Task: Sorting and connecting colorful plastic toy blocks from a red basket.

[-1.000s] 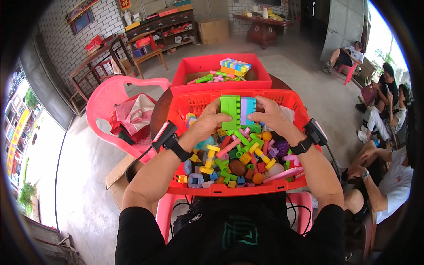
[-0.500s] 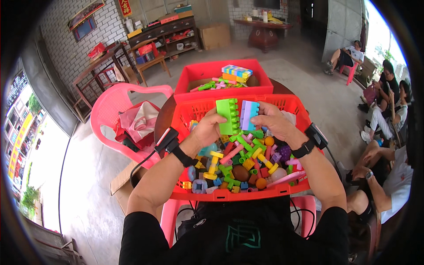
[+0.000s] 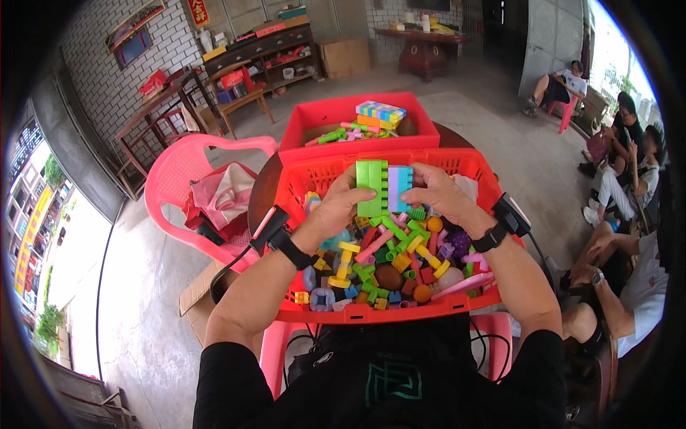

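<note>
- While left hand (image 3: 339,205) pinches a bright green block (image 3: 370,187), knobbly edge facing right, right hand (image 3: 444,196) grips a lilac-and-blue block (image 3: 399,189) between thumb and fingers, just beside it.
- Both blocks upright over red basket (image 3: 400,314).
- Basket holds jumbled toy pieces (image 3: 389,276).

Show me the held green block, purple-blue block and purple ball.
Green block (image 3: 371,179): head view, its flat side.
Purple-blue block (image 3: 399,184): head view, its middle.
Purple ball (image 3: 459,241): head view, its middle.
</note>
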Available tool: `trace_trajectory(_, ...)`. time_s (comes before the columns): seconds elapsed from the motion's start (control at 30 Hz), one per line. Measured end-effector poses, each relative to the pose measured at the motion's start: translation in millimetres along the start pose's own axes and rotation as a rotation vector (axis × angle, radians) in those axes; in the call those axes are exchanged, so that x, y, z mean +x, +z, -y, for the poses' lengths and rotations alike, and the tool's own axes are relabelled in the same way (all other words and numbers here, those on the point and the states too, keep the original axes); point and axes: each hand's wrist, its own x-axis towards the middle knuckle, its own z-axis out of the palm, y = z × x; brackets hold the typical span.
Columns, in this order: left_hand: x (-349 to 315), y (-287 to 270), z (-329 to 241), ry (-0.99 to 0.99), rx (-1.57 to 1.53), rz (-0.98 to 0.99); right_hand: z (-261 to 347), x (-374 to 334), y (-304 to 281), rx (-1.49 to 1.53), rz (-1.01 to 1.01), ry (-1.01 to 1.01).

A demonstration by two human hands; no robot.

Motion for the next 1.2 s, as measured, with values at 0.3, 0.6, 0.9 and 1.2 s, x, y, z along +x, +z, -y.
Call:
trace_trajectory(0.3,-2,2,10,0.111,0.213,-0.003,-2,0,4,-0.083,-0.072,-0.100)
trace_trajectory(0.6,-2,3,18,0.142,0.212,0.054,4,-4,4,-0.247,-0.045,-0.098)
trace_trajectory(0.9,1,-1,13,0.053,0.252,0.057,-3,2,-1,-0.320,-0.048,-0.119)
trace_trajectory(1.2,17,-47,15,0.128,0.681,-0.311,-13,-2,-29,-0.969,-0.178,0.032)
